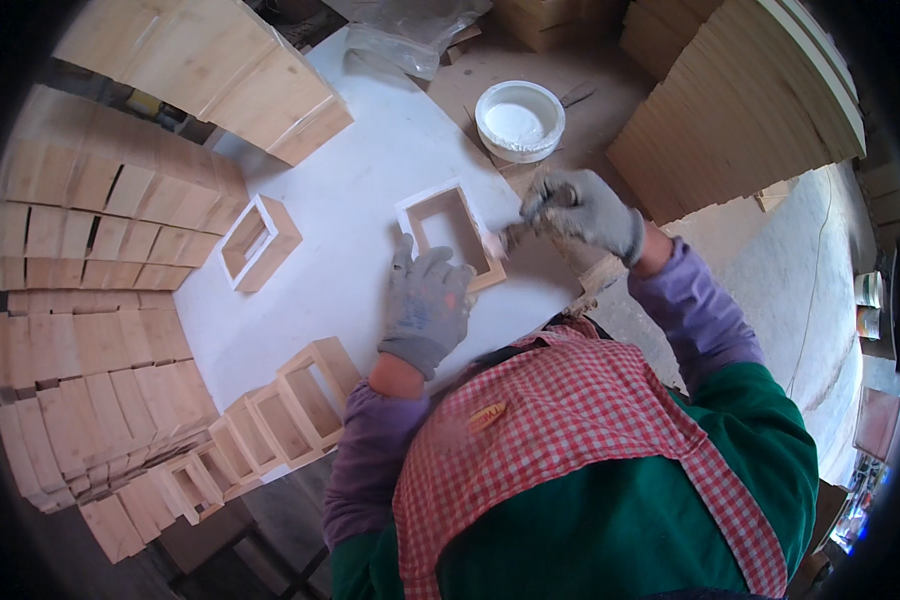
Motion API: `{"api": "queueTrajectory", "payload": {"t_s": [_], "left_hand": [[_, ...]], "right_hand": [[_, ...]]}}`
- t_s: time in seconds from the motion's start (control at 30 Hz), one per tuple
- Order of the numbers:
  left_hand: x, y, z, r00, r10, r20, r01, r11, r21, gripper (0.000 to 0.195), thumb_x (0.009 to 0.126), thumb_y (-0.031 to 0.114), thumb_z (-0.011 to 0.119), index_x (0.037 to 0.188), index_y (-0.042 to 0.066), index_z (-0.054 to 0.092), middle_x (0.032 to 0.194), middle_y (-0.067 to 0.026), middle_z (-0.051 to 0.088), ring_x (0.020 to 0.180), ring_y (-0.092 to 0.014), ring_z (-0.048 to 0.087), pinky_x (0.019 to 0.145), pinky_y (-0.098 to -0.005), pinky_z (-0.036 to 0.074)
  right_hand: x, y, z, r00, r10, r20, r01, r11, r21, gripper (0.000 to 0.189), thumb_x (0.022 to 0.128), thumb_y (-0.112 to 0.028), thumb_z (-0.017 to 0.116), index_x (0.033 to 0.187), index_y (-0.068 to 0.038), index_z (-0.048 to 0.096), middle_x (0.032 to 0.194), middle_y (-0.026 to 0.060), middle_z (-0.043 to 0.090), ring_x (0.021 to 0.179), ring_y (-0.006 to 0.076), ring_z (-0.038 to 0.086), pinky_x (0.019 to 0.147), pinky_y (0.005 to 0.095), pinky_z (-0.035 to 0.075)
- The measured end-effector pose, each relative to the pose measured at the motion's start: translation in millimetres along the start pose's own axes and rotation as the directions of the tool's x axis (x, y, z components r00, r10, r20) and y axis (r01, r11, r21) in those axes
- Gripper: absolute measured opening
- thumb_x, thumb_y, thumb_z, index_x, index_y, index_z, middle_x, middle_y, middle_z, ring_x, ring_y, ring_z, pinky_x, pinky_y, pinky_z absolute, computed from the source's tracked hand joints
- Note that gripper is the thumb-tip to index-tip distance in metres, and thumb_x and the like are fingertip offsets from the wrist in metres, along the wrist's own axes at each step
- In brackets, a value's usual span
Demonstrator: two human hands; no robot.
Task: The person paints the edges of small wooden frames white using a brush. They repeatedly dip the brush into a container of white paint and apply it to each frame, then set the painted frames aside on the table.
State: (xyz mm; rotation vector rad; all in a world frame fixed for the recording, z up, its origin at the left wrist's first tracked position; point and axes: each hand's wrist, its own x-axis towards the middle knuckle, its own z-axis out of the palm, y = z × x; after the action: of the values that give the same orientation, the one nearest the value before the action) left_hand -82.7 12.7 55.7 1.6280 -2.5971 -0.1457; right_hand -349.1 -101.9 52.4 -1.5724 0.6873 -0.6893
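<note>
A rectangular wooden frame (pixel 493 277) lies on the white tabletop before me, with white glue or paint along part of its upper rim. My gloved left hand (pixel 427 304) grips its near left side. In my gloved right hand (pixel 585 214) is a brush (pixel 511 238), its blurred tip at the frame's right edge. Beyond the frame stands a white bowl (pixel 521 120) holding white liquid. A second wooden frame (pixel 274 251), its rim partly coated white, rests on the tabletop to the left.
Stacked wooden boxes (pixel 97 337) crowd the left side, with a tall stack (pixel 270 97) at the upper left. Open wooden frames (pixel 289 420) line the near left table edge. Stacked wooden panels (pixel 735 112) stand at the upper right. A clear plastic bag (pixel 412 34) lies at the far side.
</note>
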Motion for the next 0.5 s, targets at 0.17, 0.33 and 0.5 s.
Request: {"api": "queueTrajectory", "payload": {"t_s": [0.17,0.33,0.5], "left_hand": [[2.0,-1.7,3.2,0.996,0.014,-0.093,-0.026,0.991,-0.129,0.029,0.081,0.024,0.069,0.103,0.006,0.072,0.111,-0.0140,0.068,0.121,-0.029,0.056,0.123,-0.0577,0.019],[0.9,-2.4,2.0,0.996,0.048,-0.075,-0.051,0.998,-0.042,0.031,0.083,0.027,0.069,0.109,0.010,0.070,0.112,-0.0102,0.066,0.123,-0.025,0.054,0.122,-0.0554,0.019],[-0.3,-4.1,3.3,0.998,0.044,-0.045,-0.043,0.999,0.019,0.035,0.085,0.030,0.068,0.114,0.012,0.068,0.113,-0.0074,0.064,0.125,-0.023,0.052,0.122,-0.0547,0.019]], "right_hand": [[-10.0,-12.0,7.7,1.000,0.019,-0.016,-0.019,1.000,0.018,0.023,0.085,-0.015,0.072,0.104,-0.002,0.070,0.088,0.0009,0.069,0.077,0.0081,0.060,0.069,0.0259,0.049],[23.0,-13.1,17.1,0.961,-0.084,-0.264,0.001,0.954,-0.298,0.023,0.084,-0.014,0.071,0.105,-0.003,0.068,0.090,0.0083,0.073,0.080,0.0141,0.067,0.073,0.0311,0.054],[-21.2,-33.2,26.5,0.998,0.002,-0.057,-0.021,0.944,-0.330,0.018,0.084,-0.014,0.070,0.099,-0.005,0.069,0.088,0.0080,0.072,0.079,0.0177,0.069,0.072,0.0320,0.053]]}}
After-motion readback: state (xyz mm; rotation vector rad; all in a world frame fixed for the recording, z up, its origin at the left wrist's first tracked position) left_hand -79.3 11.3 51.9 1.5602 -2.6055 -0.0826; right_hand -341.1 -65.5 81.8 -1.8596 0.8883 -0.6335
